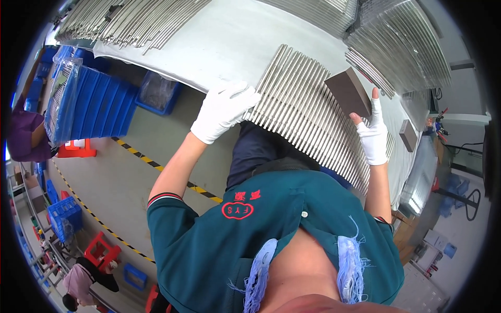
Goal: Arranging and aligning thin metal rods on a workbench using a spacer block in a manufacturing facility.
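Over slim silvery metal rods [300,96], the brown rectangular block [345,95] slants away-left from the white-gloved right hand [373,140], its grip spread wide, hold unclear. The white-gloved left hand [223,110], grip unreadable, touches the rods' left edge.

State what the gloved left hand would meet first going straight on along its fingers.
Likely the left edge of the row of metal rods; the left hand may be touching it, though depth is unclear.

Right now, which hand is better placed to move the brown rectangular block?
Likely right: the right hand has thumb and forefinger at the brown rectangular block, while the left hand is at the row's leftmost metal rods.
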Available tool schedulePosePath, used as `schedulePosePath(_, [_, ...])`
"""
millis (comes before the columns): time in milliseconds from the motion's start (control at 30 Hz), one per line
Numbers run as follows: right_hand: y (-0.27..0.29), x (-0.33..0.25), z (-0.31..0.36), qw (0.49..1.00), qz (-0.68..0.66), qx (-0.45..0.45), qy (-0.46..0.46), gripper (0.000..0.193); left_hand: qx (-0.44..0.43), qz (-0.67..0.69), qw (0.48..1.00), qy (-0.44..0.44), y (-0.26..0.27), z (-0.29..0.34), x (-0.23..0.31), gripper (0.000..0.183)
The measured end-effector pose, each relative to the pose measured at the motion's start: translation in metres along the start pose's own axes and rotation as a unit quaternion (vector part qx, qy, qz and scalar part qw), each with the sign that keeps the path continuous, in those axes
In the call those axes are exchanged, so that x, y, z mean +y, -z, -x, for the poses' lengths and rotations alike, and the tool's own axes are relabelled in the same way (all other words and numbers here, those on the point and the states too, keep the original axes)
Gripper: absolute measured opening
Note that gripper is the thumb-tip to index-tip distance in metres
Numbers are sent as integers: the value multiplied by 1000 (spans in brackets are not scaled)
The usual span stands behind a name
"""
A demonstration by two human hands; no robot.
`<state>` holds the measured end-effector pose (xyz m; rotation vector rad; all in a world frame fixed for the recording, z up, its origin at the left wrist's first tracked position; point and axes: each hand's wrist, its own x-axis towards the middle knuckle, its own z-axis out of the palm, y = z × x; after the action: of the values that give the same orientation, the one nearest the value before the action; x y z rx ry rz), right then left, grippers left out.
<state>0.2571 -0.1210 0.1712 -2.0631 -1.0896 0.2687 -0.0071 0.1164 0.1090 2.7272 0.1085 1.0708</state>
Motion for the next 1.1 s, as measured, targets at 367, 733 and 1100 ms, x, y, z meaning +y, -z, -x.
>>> schedulePosePath(367, [-5,0,3,997,45,-41,37,68,-50,0,999,6,1,2,-2,46])
schedulePosePath(733, [-84,-77,-55,941,132,-133,282,55,-65,-21,998,-5,7,-4,2,41])
schedulePosePath(1100, [-84,-82,-61,924,149,-142,321,52,-54,-1,999,9,-1,8,-8,44])
